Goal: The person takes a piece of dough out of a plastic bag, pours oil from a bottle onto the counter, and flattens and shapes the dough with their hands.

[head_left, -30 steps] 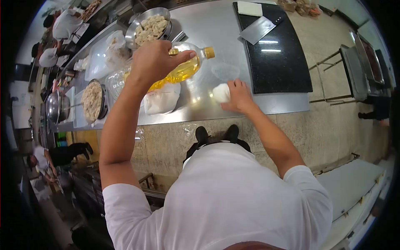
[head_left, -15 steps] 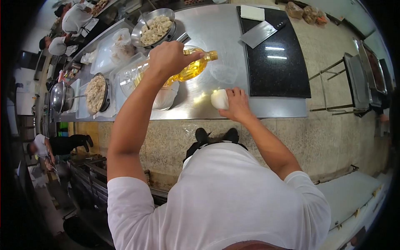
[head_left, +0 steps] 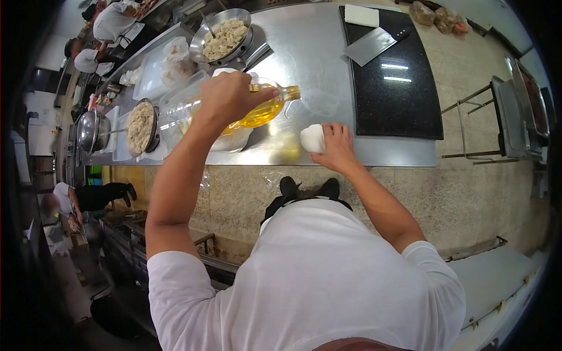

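My left hand (head_left: pixel 229 100) is wrapped around a large clear oil bottle (head_left: pixel 257 114) with yellow oil in it. The bottle lies tilted in the air, its golden neck end pointing right, above the steel table (head_left: pixel 310 70). My right hand (head_left: pixel 336 147) curls over a rounded white lump (head_left: pixel 312 139) on the table near its front edge; whether it is dough or cloth I cannot tell. Partly hidden beneath the bottle is a white bundle (head_left: pixel 234 140).
To the right lies a black stone board (head_left: pixel 398 93) bearing a cleaver (head_left: pixel 372 47) and a folded white cloth (head_left: pixel 362 16). Pans of pale chopped food (head_left: pixel 225 37) (head_left: pixel 139 127) and plastic tubs (head_left: pixel 149 76) stand left. Other people (head_left: pixel 114 23) are at the far left.
My left hand has drawn the oil bottle slightly left and a little down, and its neck has dropped slightly. My right hand stays on the white lump. The view has shifted slightly.
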A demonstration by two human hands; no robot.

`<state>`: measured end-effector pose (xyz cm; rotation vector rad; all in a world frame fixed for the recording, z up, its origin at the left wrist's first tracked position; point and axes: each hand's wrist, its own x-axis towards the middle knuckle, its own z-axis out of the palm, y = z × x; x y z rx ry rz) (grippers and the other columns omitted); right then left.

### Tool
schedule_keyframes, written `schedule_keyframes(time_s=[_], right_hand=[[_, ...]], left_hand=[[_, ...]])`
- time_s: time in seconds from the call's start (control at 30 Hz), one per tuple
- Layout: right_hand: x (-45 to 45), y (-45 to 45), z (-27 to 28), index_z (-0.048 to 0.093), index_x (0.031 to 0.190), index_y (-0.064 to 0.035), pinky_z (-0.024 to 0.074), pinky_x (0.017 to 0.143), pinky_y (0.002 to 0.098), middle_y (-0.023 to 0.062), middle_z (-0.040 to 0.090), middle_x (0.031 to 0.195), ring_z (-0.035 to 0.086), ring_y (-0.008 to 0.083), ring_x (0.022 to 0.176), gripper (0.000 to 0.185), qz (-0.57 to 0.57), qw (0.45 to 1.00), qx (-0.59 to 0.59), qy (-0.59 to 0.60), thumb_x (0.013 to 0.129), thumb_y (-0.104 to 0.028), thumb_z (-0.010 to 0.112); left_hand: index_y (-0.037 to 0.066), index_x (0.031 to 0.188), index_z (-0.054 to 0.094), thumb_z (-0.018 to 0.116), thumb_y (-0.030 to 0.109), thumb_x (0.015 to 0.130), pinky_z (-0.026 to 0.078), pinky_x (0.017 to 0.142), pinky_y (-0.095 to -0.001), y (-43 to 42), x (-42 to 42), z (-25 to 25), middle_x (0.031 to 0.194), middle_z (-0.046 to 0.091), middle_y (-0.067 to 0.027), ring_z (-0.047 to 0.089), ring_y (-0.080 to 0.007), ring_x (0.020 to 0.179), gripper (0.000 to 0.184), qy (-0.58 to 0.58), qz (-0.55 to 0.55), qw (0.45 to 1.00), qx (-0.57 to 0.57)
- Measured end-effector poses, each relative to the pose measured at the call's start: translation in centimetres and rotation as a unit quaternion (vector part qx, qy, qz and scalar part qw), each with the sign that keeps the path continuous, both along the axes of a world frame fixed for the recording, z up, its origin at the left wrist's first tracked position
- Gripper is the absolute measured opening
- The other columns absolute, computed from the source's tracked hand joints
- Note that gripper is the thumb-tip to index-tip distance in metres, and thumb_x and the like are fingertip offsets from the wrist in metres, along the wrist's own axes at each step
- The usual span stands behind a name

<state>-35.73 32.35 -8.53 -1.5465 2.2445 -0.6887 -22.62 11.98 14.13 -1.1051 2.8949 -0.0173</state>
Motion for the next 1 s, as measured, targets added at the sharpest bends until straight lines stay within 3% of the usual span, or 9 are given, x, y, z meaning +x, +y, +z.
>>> schedule_keyframes(time_s=[0.43, 0.5, 0.6, 0.63, 0.77, 0.87, 0.9, 0.97, 1.0], right_hand=[[-0.2, 0.0, -0.6, 0.055, 0.130, 0.0015, 0.0415, 0.099, 0.0519, 0.0192, 0.049, 0.125, 0.046, 0.0386, 0.115, 0.080, -0.007, 0.999, -0.040, 0.004, 0.066, -0.036, 0.084], [-0.2, -0.3, -0.9, 0.055, 0.130, 0.0011, 0.0416, 0.099, 0.0517, 0.0192, 0.049, 0.125, 0.046, 0.0387, 0.115, 0.080, -0.008, 0.999, -0.040, 0.004, 0.065, -0.036, 0.084], [-0.1, -0.4, -0.8, 0.056, 0.129, 0.0002, 0.0418, 0.099, 0.0508, 0.0195, 0.049, 0.124, 0.046, 0.0391, 0.115, 0.080, -0.012, 1.000, -0.029, 0.001, 0.065, -0.037, 0.084], [0.0, -0.6, -0.5, 0.057, 0.129, -0.0003, 0.0419, 0.099, 0.0503, 0.0197, 0.050, 0.124, 0.046, 0.0394, 0.115, 0.079, -0.017, 1.000, -0.019, -0.003, 0.065, -0.038, 0.084], [-0.7, -0.9, -0.9, 0.057, 0.129, -0.0014, 0.0418, 0.099, 0.0501, 0.0198, 0.050, 0.123, 0.047, 0.0400, 0.114, 0.079, 0.009, 0.999, -0.033, -0.011, 0.065, -0.039, 0.083], [-0.9, -1.7, 0.6, 0.057, 0.131, -0.0009, 0.0418, 0.101, 0.0493, 0.0195, 0.051, 0.123, 0.048, 0.0402, 0.115, 0.080, -0.034, 0.999, -0.015, -0.040, 0.065, -0.039, 0.082], [-1.2, -2.0, 0.7, 0.057, 0.131, -0.0009, 0.0418, 0.101, 0.0493, 0.0195, 0.051, 0.123, 0.048, 0.0402, 0.115, 0.080, -0.023, 0.999, -0.022, -0.037, 0.065, -0.039, 0.082], [-2.0, -2.7, 0.6, 0.056, 0.131, 0.0001, 0.0422, 0.102, 0.0489, 0.0199, 0.051, 0.123, 0.048, 0.0399, 0.116, 0.081, -0.040, 0.998, -0.031, -0.028, 0.065, -0.039, 0.083], [-2.2, -2.9, 0.5, 0.056, 0.131, 0.0007, 0.0422, 0.103, 0.0491, 0.0201, 0.051, 0.123, 0.048, 0.0397, 0.117, 0.082, -0.041, 0.998, -0.048, -0.025, 0.065, -0.039, 0.083]], left_hand=[[0.002, 0.075, 0.073, 0.062, 0.080, 0.078, 0.053, 0.066, -0.0472, -1.8, -2.4, 0.4, 0.073, 0.070, -0.0192, 0.071, -0.0356, 0.072, 0.079, 0.062, 0.062, 0.995, 0.041], [0.001, 0.068, 0.070, 0.066, 0.078, 0.077, 0.051, 0.060, -0.0447, -2.6, -1.3, 0.8, 0.064, 0.067, -0.0171, 0.068, -0.0320, 0.061, 0.078, 0.104, 0.051, 0.993, 0.004], [0.003, 0.059, 0.063, 0.074, 0.067, 0.081, 0.039, 0.046, -0.0305, -3.4, 1.0, 3.3, 0.051, 0.048, -0.0006, 0.045, -0.0105, 0.049, 0.068, 0.225, 0.062, 0.971, 0.047], [0.003, 0.059, 0.063, 0.074, 0.067, 0.081, 0.039, 0.046, -0.0305, -4.0, 2.1, 3.9, 0.051, 0.048, -0.0006, 0.045, -0.0105, 0.049, 0.068, 0.229, 0.077, 0.969, 0.040], [0.002, 0.080, 0.070, 0.073, 0.057, 0.088, 0.033, 0.046, -0.0234, -5.4, 7.3, 6.5, 0.055, 0.044, 0.0052, 0.041, -0.0068, 0.049, 0.056, 0.425, 0.196, 0.862, 0.194], [0.013, 0.073, 0.064, 0.067, 0.047, 0.097, 0.030, 0.047, -0.0249, -7.5, 13.1, 7.3, 0.055, 0.035, 0.0064, 0.033, -0.0082, 0.046, 0.041, 0.631, 0.186, 0.667, 0.351], [0.013, 0.073, 0.064, 0.067, 0.047, 0.097, 0.030, 0.047, -0.0249, -7.1, 14.7, 7.7, 0.055, 0.035, 0.0064, 0.033, -0.0082, 0.046, 0.041, 0.638, 0.187, 0.665, 0.340], [0.017, 0.071, 0.053, 0.074, 0.048, 0.091, 0.031, 0.048, -0.0263, -6.8, 17.9, 8.3, 0.054, 0.040, 0.0063, 0.038, -0.0080, 0.047, 0.043, 0.769, 0.163, 0.539, 0.301], [0.017, 0.071, 0.053, 0.074, 0.048, 0.091, 0.031, 0.048, -0.0263, -7.3, 20.0, 8.4, 0.054, 0.040, 0.0063, 0.038, -0.0080, 0.047, 0.043, 0.772, 0.164, 0.538, 0.296]])
